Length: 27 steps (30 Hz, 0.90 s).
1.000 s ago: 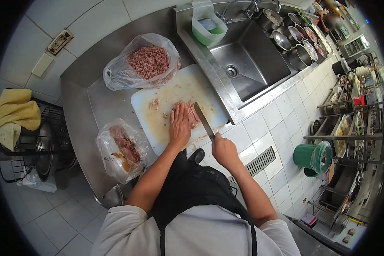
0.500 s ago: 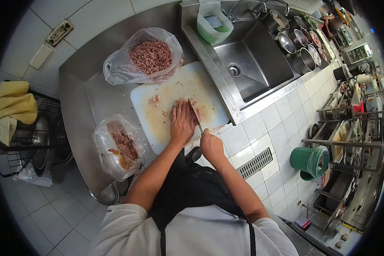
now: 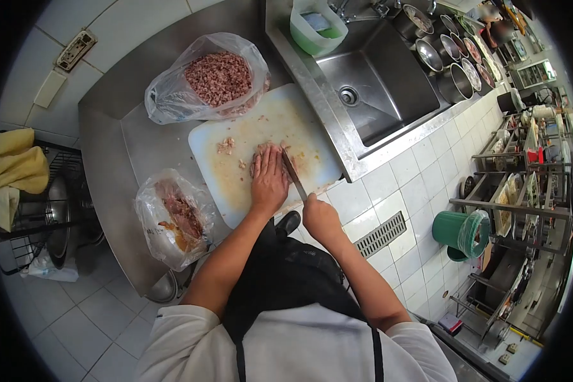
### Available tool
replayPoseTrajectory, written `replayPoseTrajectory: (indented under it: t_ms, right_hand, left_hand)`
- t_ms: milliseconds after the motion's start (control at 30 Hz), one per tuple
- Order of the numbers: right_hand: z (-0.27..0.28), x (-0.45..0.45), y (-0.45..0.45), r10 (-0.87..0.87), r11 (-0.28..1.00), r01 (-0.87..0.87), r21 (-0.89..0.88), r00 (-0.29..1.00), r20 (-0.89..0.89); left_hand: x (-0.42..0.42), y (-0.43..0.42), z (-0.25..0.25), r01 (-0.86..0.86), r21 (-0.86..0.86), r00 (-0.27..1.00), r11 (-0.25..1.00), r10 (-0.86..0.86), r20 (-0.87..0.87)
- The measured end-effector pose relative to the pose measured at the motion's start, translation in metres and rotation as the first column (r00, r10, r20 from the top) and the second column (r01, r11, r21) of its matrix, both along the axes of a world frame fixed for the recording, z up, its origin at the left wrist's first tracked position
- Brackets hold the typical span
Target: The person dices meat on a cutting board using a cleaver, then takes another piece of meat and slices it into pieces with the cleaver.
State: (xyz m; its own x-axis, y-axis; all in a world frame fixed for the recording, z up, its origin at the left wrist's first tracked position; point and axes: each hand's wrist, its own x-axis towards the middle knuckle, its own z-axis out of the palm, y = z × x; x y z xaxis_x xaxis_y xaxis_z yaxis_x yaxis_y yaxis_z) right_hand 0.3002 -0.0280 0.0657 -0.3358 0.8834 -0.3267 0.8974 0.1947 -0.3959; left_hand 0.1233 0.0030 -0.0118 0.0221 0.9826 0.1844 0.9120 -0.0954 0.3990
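Note:
My right hand (image 3: 322, 218) is closed around the handle of a knife (image 3: 293, 170). The blade lies close beside the fingers of my left hand (image 3: 269, 186). That left hand rests flat, fingers stretched out, on a piece of meat (image 3: 256, 159) on the white cutting board (image 3: 219, 184); most of the meat is hidden under the fingers. Small pale scraps (image 3: 226, 146) lie on the board. Beyond the board, a clear plastic bag (image 3: 162, 100) holds chopped meat (image 3: 218, 77). Left of the board, another plastic bag (image 3: 153, 207) contains a larger piece of meat (image 3: 183, 213).
A steel sink (image 3: 388, 95) adjoins the counter, with a green-white container (image 3: 318, 35) at its corner. Several metal pots (image 3: 454, 84) stand beyond it. A green bin (image 3: 449, 230) is on the floor to the right. Yellow cloths (image 3: 19, 162) hang on a rack at left.
The camera view has shifted slightly. The knife stays beside my left hand, its blade angled a little differently. My left hand still lies over the meat.

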Motion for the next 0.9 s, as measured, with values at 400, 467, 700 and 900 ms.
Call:
replayPoseTrajectory:
  t_ms: [400,467,700,900]
  right_hand:
    - [-0.045,-0.019,0.018,-0.075,0.992,0.086,0.087,0.990,-0.120]
    - [-0.045,-0.022,0.022,-0.106,0.990,0.117,0.075,0.986,-0.131]
    - [-0.057,-0.004,0.041,-0.090,0.988,0.122,0.092,0.952,-0.293]
    - [-0.015,0.003,0.027,-0.144,0.973,0.187,0.136,0.950,-0.278]
  left_hand:
    - [0.007,-0.002,0.002,-0.025,-0.027,1.000,0.999,0.025,-0.019]
    - [0.005,-0.001,0.003,-0.020,-0.033,1.000,0.999,0.020,-0.011]
    - [-0.003,-0.002,0.006,0.026,-0.025,1.000,0.999,-0.026,0.000]
    - [-0.013,-0.004,0.012,-0.013,-0.035,0.999,0.999,0.014,0.037]
